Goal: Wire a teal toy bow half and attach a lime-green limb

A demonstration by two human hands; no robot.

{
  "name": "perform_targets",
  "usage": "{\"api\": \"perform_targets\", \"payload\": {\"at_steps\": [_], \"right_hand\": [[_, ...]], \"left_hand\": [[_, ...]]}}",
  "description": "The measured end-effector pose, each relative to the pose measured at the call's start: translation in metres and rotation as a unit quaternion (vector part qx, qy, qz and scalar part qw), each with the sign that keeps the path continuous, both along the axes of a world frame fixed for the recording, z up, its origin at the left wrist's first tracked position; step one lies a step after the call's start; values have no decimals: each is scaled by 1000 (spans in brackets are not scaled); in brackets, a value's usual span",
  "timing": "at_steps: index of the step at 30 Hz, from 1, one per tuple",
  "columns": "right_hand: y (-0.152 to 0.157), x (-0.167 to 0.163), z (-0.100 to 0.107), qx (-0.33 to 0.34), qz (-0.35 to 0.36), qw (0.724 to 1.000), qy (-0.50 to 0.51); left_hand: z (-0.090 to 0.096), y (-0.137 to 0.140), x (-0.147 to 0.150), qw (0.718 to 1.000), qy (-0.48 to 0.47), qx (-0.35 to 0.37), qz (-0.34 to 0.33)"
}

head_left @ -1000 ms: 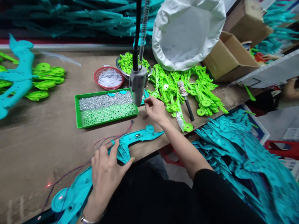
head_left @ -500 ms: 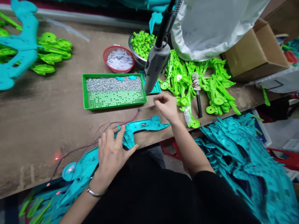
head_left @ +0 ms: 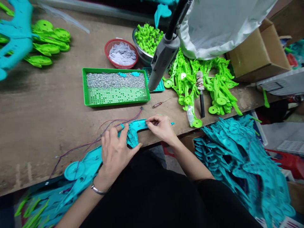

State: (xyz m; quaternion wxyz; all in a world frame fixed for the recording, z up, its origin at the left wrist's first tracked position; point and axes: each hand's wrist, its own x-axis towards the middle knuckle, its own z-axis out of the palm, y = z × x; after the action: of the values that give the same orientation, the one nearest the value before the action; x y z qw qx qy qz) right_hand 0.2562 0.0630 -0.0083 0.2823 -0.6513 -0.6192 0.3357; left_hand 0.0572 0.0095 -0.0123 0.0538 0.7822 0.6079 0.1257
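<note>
A long teal plastic shell lies along the table's near edge. My left hand holds it down, with fingers over its far side and the thumb stretched along the near side. My right hand is on the shell's right part, thumb and fingertips pinched together; what they hold, if anything, is hidden. Thin red and dark wires run from behind the shell out to the left. A small screwdriver lies just beyond my right hand.
Beyond the shell are a green tray of small metal parts, a red basket and a metal bowl. A grey pole-like tool hangs overhead. Green parts lie right; teal shells are stacked lower right.
My right hand has come down and left onto the shell, and the screwdriver now shows on the table. Red lights on the wires have gone dark. My left hand stays on the shell.
</note>
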Motion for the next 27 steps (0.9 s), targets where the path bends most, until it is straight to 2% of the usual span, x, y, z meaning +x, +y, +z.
{"api": "perform_targets", "payload": {"at_steps": [6, 13, 16, 19, 22, 25, 27], "right_hand": [[-3, -10, 2, 47, 23, 989, -140], [-31, -11, -2, 104, 79, 969, -208], [-34, -5, -1, 99, 92, 961, -241], [-16, 3, 1, 108, 106, 971, -184], [14, 6, -5, 130, 82, 982, -107], [40, 1, -17, 100, 50, 991, -79], [48, -3, -24, 74, 34, 996, -33]], "left_hand": [[-3, 2, -1, 999, -38, 19, -9], [-14, 10, -8, 996, -84, -6, -21], [-18, 12, -10, 995, -98, -19, -20], [-18, 13, -10, 996, -86, -31, -24], [-15, 12, -11, 997, -51, -41, -29], [-11, 10, -13, 998, -23, -40, -29], [-9, 11, -13, 998, -42, -18, -31]]}}
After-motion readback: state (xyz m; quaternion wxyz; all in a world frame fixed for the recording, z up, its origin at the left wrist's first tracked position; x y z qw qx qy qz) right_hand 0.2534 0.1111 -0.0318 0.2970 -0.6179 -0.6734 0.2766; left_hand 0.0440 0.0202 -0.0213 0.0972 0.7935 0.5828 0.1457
